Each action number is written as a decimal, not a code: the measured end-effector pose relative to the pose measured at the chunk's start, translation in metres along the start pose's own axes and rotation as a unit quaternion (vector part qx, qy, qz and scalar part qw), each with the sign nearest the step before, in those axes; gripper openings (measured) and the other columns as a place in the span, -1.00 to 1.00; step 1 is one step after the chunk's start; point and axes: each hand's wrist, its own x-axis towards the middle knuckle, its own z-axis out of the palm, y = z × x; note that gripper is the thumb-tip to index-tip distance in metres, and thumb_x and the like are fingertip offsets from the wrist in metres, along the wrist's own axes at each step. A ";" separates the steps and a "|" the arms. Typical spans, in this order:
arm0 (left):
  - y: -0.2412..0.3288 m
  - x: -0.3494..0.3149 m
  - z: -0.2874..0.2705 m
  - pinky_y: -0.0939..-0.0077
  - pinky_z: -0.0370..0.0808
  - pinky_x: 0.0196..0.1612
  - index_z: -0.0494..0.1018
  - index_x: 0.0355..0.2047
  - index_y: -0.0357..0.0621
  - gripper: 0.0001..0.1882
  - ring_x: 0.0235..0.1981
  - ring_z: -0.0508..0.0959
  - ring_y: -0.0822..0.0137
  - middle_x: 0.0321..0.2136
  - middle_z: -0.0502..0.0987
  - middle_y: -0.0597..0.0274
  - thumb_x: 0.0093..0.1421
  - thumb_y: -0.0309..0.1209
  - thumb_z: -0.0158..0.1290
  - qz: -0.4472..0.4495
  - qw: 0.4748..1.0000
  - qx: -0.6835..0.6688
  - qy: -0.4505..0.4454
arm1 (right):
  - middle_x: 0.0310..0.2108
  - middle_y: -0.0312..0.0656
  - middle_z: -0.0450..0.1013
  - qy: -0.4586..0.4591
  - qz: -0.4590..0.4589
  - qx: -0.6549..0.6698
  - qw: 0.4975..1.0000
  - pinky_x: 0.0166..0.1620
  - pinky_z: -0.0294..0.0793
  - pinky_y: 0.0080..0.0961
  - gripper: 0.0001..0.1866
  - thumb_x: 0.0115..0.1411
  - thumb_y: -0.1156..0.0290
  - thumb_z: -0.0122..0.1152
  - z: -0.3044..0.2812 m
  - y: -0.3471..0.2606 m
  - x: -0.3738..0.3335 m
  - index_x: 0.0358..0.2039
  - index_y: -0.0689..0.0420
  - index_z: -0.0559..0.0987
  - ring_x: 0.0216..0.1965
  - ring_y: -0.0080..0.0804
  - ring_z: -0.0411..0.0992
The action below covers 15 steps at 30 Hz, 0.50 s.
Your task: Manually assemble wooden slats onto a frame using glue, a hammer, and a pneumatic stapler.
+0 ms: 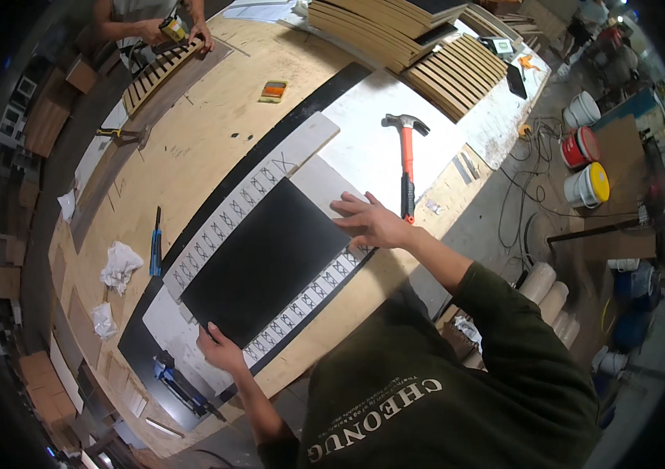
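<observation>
A flat black rectangular panel (262,258) lies on the workbench between two pale strips marked with a row of black crossed patterns: a far strip (227,223) and a near strip (301,305). My left hand (221,349) is at the panel's left end, fingertips at its edge and fingers apart. At the opposite end, my right hand (373,222) spreads its fingers over the panel's corner and a pale board (323,184) beside it. Neither hand is closed round anything. Just beyond my right hand lies a claw hammer (407,160) with a red and black handle.
A blue and black tool (180,383) lies near my left hand, a blue cutter (156,242) farther off. Slatted wooden panels (457,74) are stacked at the far right. Across the bench, another person's hands hold a yellow tool (174,30) against a slatted piece. Buckets (586,185) stand on the floor.
</observation>
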 end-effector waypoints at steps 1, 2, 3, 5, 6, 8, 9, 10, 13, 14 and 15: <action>-0.011 0.002 0.006 0.26 0.38 -0.15 0.39 -0.12 -0.31 -0.63 -0.19 0.43 0.02 -0.25 0.44 -0.05 0.22 -0.25 -0.09 0.016 1.000 -0.006 -0.006 | 0.22 -0.27 0.08 0.002 0.003 0.005 1.000 0.23 -0.24 0.13 -0.43 -0.11 0.29 0.30 -0.004 0.001 0.002 0.01 -0.07 0.44 0.30 -0.25 -0.13; -0.021 0.004 0.009 0.26 0.37 -0.12 0.39 -0.11 -0.30 -0.63 -0.17 0.43 0.03 -0.21 0.44 -0.05 0.22 -0.25 -0.09 0.032 0.999 -0.013 -0.011 | 0.21 -0.25 0.10 -0.013 0.008 0.032 0.999 0.23 -0.22 0.14 -0.45 -0.09 0.31 0.25 -0.007 0.002 0.004 0.00 -0.05 0.44 0.29 -0.24 -0.12; -0.023 0.005 0.008 0.26 0.37 -0.12 0.39 -0.11 -0.30 -0.63 -0.17 0.43 0.03 -0.21 0.44 -0.05 0.22 -0.25 -0.09 0.039 0.999 -0.012 -0.012 | 0.20 -0.24 0.11 -0.024 0.013 0.056 0.998 0.22 -0.19 0.14 -0.48 -0.07 0.33 0.20 -0.008 0.004 0.005 -0.01 -0.02 0.45 0.29 -0.23 -0.10; -0.024 0.009 0.003 0.26 0.34 -0.06 0.33 -0.04 -0.32 -0.57 -0.14 0.42 0.01 -0.13 0.40 -0.10 0.23 -0.22 -0.11 0.026 0.997 -0.032 -0.067 | 0.15 -0.18 0.19 0.018 0.021 0.128 0.991 0.22 -0.08 0.02 -0.52 -0.06 0.33 0.12 -0.014 0.005 0.010 -0.04 0.04 0.46 0.22 -0.24 0.07; -0.024 0.012 0.001 0.26 0.34 -0.06 0.33 -0.04 -0.32 -0.57 -0.14 0.42 0.01 -0.13 0.40 -0.10 0.23 -0.22 -0.11 0.031 0.997 -0.031 -0.068 | 0.12 -0.16 0.23 0.073 0.023 0.184 0.980 0.22 -0.03 -0.07 -0.53 -0.05 0.31 0.12 -0.019 0.001 0.012 -0.05 0.05 0.46 0.16 -0.24 0.16; -0.018 0.019 -0.009 0.23 0.31 -0.03 0.26 0.02 -0.35 -0.51 -0.10 0.39 -0.02 -0.07 0.36 -0.15 0.24 -0.19 -0.14 0.042 0.995 -0.086 -0.029 | 0.07 -0.12 0.29 0.140 0.047 0.204 0.968 0.20 0.07 -0.30 -0.53 -0.03 0.23 0.13 -0.027 -0.005 0.015 -0.06 0.06 0.46 0.03 -0.24 0.32; -0.013 0.025 -0.016 0.23 0.31 -0.03 0.26 0.02 -0.35 -0.51 -0.10 0.39 -0.02 -0.07 0.36 -0.15 0.24 -0.19 -0.14 0.046 0.995 -0.083 -0.033 | 0.07 -0.12 0.29 0.143 0.050 0.208 0.966 0.20 0.07 -0.30 -0.53 -0.03 0.23 0.13 -0.028 -0.005 0.012 -0.06 0.06 0.46 0.03 -0.24 0.32; -0.007 0.033 -0.022 0.24 0.30 -0.02 0.25 0.03 -0.37 -0.50 -0.09 0.38 -0.02 -0.06 0.34 -0.16 0.24 -0.19 -0.13 0.092 0.995 -0.023 -0.020 | 0.08 -0.12 0.28 0.126 0.047 0.156 0.979 0.17 0.12 -0.31 -0.53 -0.03 0.26 0.15 -0.028 -0.005 0.009 -0.05 0.06 0.46 0.04 -0.21 0.30; 0.002 0.037 -0.034 0.23 0.25 0.03 0.24 0.02 -0.39 -0.51 -0.04 0.33 0.00 -0.04 0.32 -0.17 0.24 -0.21 -0.12 0.115 0.993 0.008 0.012 | 0.15 -0.16 0.19 0.085 0.075 0.078 0.991 0.21 -0.11 0.06 -0.50 -0.07 0.08 0.21 -0.004 -0.008 0.003 -0.09 -0.04 0.50 0.19 -0.18 0.10; -0.008 0.035 -0.028 0.23 0.23 0.05 0.24 0.02 -0.39 -0.51 -0.03 0.32 0.00 -0.04 0.32 -0.17 0.24 -0.21 -0.13 0.078 0.997 -0.023 0.000 | 0.17 -0.17 0.16 0.092 0.075 0.064 0.991 0.19 -0.19 0.15 -0.49 -0.10 0.02 0.24 0.004 -0.009 -0.002 -0.11 -0.06 0.52 0.24 -0.14 -0.02; -0.022 0.035 -0.023 0.23 0.20 0.07 0.24 0.02 -0.39 -0.51 -0.01 0.31 0.00 -0.04 0.31 -0.17 0.25 -0.20 -0.13 0.040 0.998 -0.052 -0.007 | 0.18 -0.18 0.13 0.100 0.070 0.051 0.991 0.17 -0.27 0.25 -0.47 -0.14 -0.03 0.27 0.013 -0.010 -0.003 -0.14 -0.09 0.54 0.28 -0.10 -0.13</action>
